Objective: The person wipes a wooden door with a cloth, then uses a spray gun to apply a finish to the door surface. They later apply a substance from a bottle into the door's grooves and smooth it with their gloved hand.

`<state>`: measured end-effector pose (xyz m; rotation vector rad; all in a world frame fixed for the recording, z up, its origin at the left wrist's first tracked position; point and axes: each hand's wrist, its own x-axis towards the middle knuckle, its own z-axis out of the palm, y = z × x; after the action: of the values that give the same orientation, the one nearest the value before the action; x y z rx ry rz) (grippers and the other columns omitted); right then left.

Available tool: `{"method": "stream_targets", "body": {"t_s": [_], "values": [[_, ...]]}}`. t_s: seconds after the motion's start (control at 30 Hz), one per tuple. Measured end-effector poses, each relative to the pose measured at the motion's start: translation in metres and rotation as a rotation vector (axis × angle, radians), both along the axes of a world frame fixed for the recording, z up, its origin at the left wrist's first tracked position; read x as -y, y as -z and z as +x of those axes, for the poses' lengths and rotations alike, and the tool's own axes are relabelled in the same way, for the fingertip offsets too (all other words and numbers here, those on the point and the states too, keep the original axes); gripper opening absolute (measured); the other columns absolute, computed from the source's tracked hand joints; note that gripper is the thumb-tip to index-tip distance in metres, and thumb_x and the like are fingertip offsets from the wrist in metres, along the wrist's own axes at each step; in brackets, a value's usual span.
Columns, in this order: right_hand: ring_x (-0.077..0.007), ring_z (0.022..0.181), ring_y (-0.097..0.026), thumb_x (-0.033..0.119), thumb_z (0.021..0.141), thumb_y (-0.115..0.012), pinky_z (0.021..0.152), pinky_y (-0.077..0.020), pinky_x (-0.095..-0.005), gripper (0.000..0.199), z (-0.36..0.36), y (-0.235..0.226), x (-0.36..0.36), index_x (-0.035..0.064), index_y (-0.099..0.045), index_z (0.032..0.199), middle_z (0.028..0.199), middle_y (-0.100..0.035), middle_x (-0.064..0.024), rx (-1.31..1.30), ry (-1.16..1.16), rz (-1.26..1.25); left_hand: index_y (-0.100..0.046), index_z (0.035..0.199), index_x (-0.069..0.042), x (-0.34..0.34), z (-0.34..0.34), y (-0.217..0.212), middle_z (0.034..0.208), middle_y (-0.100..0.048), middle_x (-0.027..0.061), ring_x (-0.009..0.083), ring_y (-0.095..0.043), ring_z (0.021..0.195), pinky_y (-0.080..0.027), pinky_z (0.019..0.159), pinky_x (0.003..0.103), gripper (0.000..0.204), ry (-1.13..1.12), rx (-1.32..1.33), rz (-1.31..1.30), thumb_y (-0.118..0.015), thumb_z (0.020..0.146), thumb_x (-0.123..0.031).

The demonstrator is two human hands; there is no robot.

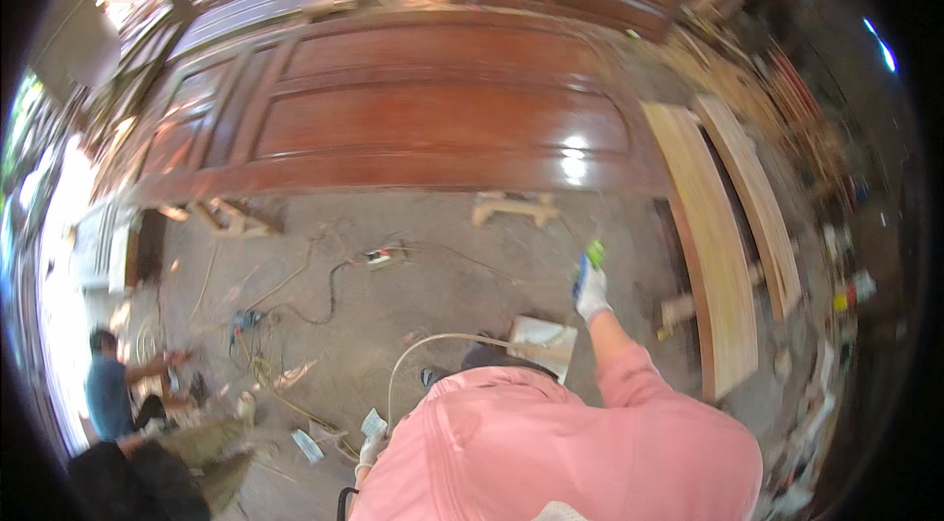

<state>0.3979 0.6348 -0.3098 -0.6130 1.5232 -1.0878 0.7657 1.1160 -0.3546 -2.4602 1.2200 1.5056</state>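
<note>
The right hand (pixel 591 293), in a white glove, is raised ahead with its fingers closed around a small green tool (pixel 595 252), held above the dusty concrete floor (pixel 442 285). The left hand (pixel 371 449), also gloved, hangs low beside the pink shirt (pixel 551 442); whether its fingers are open or closed cannot be told. A pale hose (pixel 418 349) curves near it. Ahead stands a large polished wooden door (pixel 413 118). Pale boards (pixel 713 256) lean at the right. Another person (pixel 113 388) crouches far left.
</note>
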Motion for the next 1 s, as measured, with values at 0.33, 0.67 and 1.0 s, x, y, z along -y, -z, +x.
{"method": "stream_targets", "body": {"t_s": [0.33, 0.67, 1.0], "values": [[-0.011, 0.042, -0.046, 0.041, 0.095, -0.067, 0.037, -0.0332, -0.0299, 0.026, -0.013, 0.009, -0.017, 0.0176, -0.06, 0.087, 0.063, -0.057, 0.0017, 0.003, 0.161, -0.109, -0.07, 0.113, -0.011, 0.056, 0.046, -0.007, 0.117, -0.069, 0.0187, 0.0356, -0.064, 0.11, -0.052, 0.088, 0.046, 0.039, 0.071, -0.037, 0.018, -0.053, 0.096, -0.042], [-0.0125, 0.044, -0.048, 0.039, 0.099, -0.06, 0.038, -0.0382, -0.0308, 0.029, -0.048, -0.004, 0.035, 0.0124, -0.059, 0.088, 0.064, -0.054, 0.0002, -0.074, 0.227, -0.116, -0.07, 0.112, -0.011, 0.125, 0.025, -0.008, 0.113, -0.069, 0.0188, 0.035, -0.065, 0.106, -0.052, 0.086, 0.046, 0.037, 0.146, -0.087, -0.002, -0.055, 0.095, -0.04], [-0.0115, 0.049, -0.051, 0.035, 0.1, -0.061, 0.045, -0.0411, -0.0306, 0.027, -0.072, 0.017, 0.078, 0.008, -0.061, 0.095, 0.065, -0.056, -0.0002, -0.203, 0.214, -0.072, -0.07, 0.111, -0.01, 0.183, 0.014, -0.019, 0.109, -0.07, 0.019, 0.0344, -0.066, 0.103, -0.052, 0.084, 0.045, 0.035, 0.171, -0.057, 0.048, -0.056, 0.095, -0.038]]}}
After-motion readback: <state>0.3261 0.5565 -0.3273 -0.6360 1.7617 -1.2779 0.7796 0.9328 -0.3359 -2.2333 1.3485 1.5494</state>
